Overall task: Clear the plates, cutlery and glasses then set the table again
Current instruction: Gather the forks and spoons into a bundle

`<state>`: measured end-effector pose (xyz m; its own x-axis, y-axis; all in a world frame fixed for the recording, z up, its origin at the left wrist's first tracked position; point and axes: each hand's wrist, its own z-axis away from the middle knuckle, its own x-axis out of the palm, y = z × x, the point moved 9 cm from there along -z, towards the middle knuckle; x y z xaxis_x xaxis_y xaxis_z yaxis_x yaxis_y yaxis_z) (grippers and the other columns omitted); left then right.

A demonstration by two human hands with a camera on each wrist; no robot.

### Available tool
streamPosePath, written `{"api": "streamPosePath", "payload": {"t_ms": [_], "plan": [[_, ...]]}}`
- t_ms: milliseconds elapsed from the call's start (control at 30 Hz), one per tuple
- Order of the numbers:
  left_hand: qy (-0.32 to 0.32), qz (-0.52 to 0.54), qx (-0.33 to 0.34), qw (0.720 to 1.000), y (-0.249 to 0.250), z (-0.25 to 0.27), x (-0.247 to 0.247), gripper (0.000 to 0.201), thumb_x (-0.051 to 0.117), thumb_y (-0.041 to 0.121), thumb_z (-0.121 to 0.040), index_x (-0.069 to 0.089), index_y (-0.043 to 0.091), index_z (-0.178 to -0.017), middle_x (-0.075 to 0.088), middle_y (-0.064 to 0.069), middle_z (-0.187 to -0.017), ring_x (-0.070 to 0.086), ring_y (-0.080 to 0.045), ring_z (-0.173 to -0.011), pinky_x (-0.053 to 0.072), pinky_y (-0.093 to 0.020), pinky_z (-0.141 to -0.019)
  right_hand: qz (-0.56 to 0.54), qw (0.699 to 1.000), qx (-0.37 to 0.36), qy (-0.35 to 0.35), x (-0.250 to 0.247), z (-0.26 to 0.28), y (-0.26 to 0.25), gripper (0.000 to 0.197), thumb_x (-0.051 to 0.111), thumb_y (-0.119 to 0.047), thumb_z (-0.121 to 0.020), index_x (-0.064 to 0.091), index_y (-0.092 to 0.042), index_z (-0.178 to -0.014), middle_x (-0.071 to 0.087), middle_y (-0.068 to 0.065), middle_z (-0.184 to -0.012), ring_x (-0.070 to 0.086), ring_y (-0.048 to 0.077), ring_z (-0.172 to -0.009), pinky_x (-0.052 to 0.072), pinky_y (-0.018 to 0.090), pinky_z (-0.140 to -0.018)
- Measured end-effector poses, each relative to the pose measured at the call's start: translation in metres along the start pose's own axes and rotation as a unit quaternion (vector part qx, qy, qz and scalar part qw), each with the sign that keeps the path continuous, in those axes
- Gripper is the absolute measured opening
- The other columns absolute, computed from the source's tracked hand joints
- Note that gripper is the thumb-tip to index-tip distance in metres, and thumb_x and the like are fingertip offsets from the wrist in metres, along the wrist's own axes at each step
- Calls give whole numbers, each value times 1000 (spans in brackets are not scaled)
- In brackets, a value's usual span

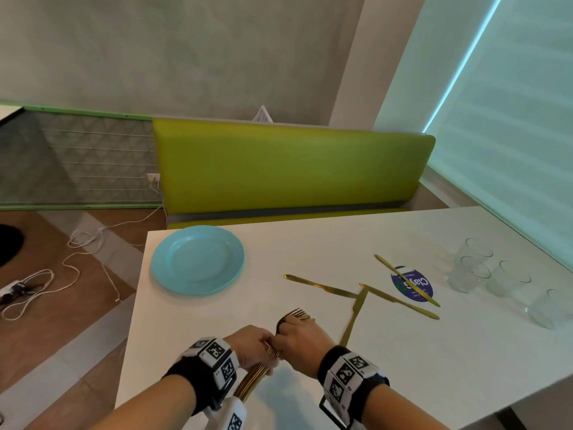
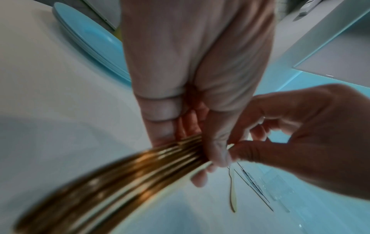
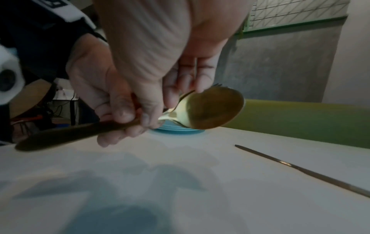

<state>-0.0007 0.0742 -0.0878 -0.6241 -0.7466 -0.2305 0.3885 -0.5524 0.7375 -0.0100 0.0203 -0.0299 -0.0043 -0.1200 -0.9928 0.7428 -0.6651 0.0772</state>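
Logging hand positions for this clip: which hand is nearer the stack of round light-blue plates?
Left. The left hand sits on the plates' side of the gold cutlery bundle; the right hand is beyond it, toward the knives.

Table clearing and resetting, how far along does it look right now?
Partly through. Done: blue plates are stacked at the far left of the white table, and four glasses are grouped at the right. In hand: the left hand grips a bundle of gold forks and spoons, with the right hand holding it too. Left: four gold knives lie loose mid-table, and no place is laid out.
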Motion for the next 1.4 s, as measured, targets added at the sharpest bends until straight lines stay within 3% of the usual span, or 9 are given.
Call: {"api": "streamPosePath", "payload": {"t_ms": [200, 267, 333, 433, 600, 700, 833, 1167, 1400], "plan": [[36, -292, -18, 955, -51, 23, -18, 16, 67, 12, -73, 69, 16, -89, 56, 3, -80, 52, -11, -76, 34, -15, -53, -63, 994, 47, 74, -15, 13, -1, 18, 65, -44, -67, 64, -31, -54, 54, -15, -52, 56, 1, -47, 36, 11, -35], [38, -332, -43, 942, -73, 32, -26, 15, 69, 13, -72, 58, 21, -68, 49, 2, -75, 47, -15, -78, 34, -21, -57, -67, 993, 62, 69, -11, 18, 2, 18, 70, -44, -65, 64, -31, -53, 54, -15, -52, 55, 0, -47, 35, 10, -35], [33, -347, -60, 935, -89, 36, -31, 34, 70, 15, -74, 40, 24, -59, 40, 5, -65, 43, -16, -78, 34, -24, -65, -66, 994, 82, 34, -3, 21, 8, 26, 86, -44, -49, 64, -31, -52, 54, -14, -51, 55, 0, -46, 35, 10, -35], [50, -381, -50, 922, -90, 48, -38, 5, 64, 10, -80, 60, 13, -82, 46, 3, -68, 48, -17, -80, 39, -25, -70, -65, 990, 122, -4, 6, 23, 17, 35, 91, -45, -37, 62, -30, -49, 52, -14, -50, 54, -1, -45, 34, 11, -32], [33, -392, -30, 919, -100, 56, -30, 30, 58, 7, -82, 66, 11, -111, 54, -1, -90, 52, -15, -83, 44, -25, -74, -54, 988, 144, -34, 12, 23, 24, 36, 92, -41, -35, 60, -30, -48, 53, -14, -50, 57, 0, -46, 33, 11, -31], [36, -382, -21, 923, -107, 62, -26, 31, 59, 9, -83, 65, 14, -113, 63, -6, -104, 60, -21, -95, 47, -27, -81, -32, 987, 154, -10, 8, 29, 27, 25, 88, -33, -54, 66, -22, -57, 59, -8, -59, 64, 10, -56, 41, 19, -37], [59, -365, 13, 929, -101, 67, -25, 26, 62, 12, -81, 67, 14, -106, 66, -7, -106, 61, -22, -97, 40, -23, -73, -49, 977, 192, -74, 16, 36, 32, 25, 50, -29, -94, 66, -12, -104, 62, 3, -104, 59, 21, -102, 48, 31, -74], [66, -398, 41, 914, -90, 65, -33, 21, 72, 26, -77, 65, 12, -90, 37, 6, -80, 43, -12, -77, 34, -20, -68, -46, 967, 233, -96, 16, 45, 47, 30, 44, -33, -97, 63, -15, -111, 59, 0, -113, 56, 16, -107, 44, 23, -77], [62, -414, 41, 907, -91, 57, -36, 32, 72, 38, -75, 56, 12, -84, 36, -1, -99, 41, -17, -94, 33, -24, -77, -51, 965, 239, -94, 18, 49, 58, 30, 44, -32, -97, 63, -15, -111, 59, 0, -113, 56, 17, -106, 45, 24, -77]]}}
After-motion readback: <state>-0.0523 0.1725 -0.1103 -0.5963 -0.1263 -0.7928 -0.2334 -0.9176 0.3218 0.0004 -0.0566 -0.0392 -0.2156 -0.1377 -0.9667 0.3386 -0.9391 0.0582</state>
